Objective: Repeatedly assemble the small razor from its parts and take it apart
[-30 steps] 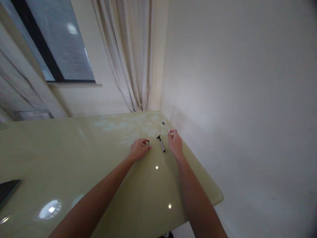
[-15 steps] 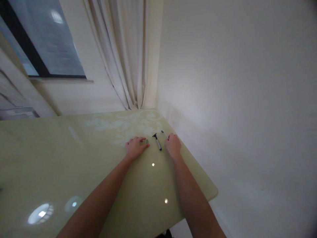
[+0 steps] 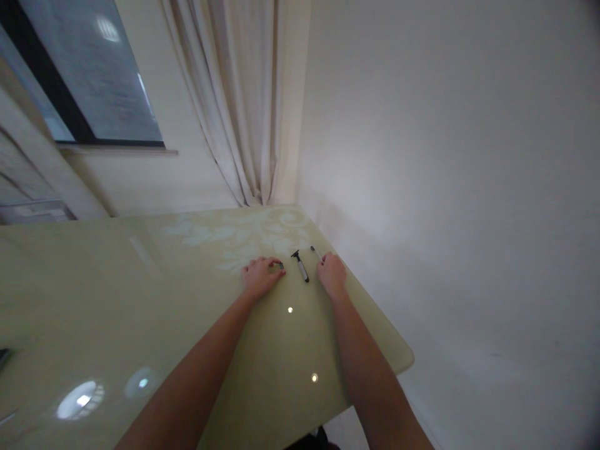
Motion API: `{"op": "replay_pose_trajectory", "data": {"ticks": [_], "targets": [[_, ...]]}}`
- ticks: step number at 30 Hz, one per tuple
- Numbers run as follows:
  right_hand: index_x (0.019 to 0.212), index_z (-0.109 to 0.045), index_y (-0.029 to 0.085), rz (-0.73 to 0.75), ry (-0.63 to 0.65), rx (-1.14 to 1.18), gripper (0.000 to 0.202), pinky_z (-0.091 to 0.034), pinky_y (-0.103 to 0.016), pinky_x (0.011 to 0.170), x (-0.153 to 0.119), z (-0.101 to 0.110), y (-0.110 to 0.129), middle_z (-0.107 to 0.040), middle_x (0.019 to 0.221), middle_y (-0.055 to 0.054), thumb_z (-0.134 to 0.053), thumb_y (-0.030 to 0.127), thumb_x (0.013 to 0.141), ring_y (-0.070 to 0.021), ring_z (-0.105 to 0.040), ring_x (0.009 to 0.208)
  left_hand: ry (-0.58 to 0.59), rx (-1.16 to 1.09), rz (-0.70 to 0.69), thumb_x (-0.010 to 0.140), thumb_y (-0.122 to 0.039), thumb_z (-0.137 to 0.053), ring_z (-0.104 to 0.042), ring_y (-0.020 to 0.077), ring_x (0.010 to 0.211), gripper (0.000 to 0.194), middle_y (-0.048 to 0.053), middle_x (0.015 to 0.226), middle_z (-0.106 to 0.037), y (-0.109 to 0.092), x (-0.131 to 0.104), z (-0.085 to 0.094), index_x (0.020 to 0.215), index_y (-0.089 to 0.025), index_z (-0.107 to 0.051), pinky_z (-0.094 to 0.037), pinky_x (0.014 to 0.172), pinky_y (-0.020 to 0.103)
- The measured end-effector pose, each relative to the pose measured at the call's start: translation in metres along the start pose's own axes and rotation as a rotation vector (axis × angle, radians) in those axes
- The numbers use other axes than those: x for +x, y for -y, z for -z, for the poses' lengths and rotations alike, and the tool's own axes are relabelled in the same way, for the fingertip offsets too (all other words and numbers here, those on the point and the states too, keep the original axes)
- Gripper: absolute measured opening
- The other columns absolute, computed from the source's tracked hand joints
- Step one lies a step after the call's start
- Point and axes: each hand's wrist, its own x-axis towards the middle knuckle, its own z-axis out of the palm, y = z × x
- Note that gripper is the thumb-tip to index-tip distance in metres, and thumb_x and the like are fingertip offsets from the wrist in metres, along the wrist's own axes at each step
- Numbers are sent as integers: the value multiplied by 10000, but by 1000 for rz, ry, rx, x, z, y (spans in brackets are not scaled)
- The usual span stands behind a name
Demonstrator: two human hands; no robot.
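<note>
A razor [image 3: 302, 269] with a black head and a grey-and-black handle lies on the table [image 3: 210, 350] between my two hands. My left hand [image 3: 262, 275] has its thumb and index finger closed around a small dark, shiny piece [image 3: 281, 265], too small to make out its kind. To the right of the razor, my right hand [image 3: 332, 274] grips a thin white stick with a dark tip, which looks like a toothbrush [image 3: 316, 253]. Its lower part is hidden under my fingers.
A plain wall [image 3: 445, 187] runs along the table's right edge. Behind the table hang a curtain [image 3: 244, 112] and a window [image 3: 94, 75]. A dark object [image 3: 4, 356] is cut off at the left border. Ceiling lights reflect in the glossy tabletop.
My left thumb and index finger have closed on the small dark piece, which now sits tilted. In the picture, both hands and the razor appear slightly farther right. A dark object shows more at the left border.
</note>
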Motion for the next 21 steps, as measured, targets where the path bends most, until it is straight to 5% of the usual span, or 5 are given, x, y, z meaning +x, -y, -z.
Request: {"op": "replay_pose_trajectory", "data": {"ticks": [8, 12, 16, 21], "targets": [[1114, -725, 148, 21, 27, -27, 231, -490, -336, 823, 4, 1, -3, -695, 1150, -175, -558, 225, 974, -287, -679, 1056, -16, -36, 9, 825, -545, -746, -587, 345, 1210, 386, 82, 1179, -744, -2, 0, 0, 1134, -318, -788, -372, 1049, 498], [1225, -679, 114, 110, -105, -4, 320, -479, -360, 909, -1, 0, 4, -651, 1240, -206, -617, 198, 922, -319, -614, 1158, -33, -106, -6, 800, -491, -780, -590, 370, 1214, 458, 109, 1156, -740, -3, 1, 1, 1204, -274, -766, -377, 1059, 539], [1255, -652, 143, 487, -220, 144, 312, -448, -364, 998, -26, -6, 36, -659, 1192, -158, -603, 206, 953, -284, -585, 1142, -13, -239, -118, 770, -326, -792, -668, 297, 1069, 465, 110, 1091, -747, 3, -12, 7, 1216, -207, -738, -461, 1018, 482], [1073, -688, 183, 1143, -90, 307, 203, -475, -318, 885, -84, -18, 80, -685, 1006, -94, -575, 345, 1027, -227, -607, 973, 33, -416, -283, 807, -146, -590, -705, 215, 907, 167, 70, 945, -769, 40, -61, 18, 895, -197, -723, -574, 870, 338]]}}
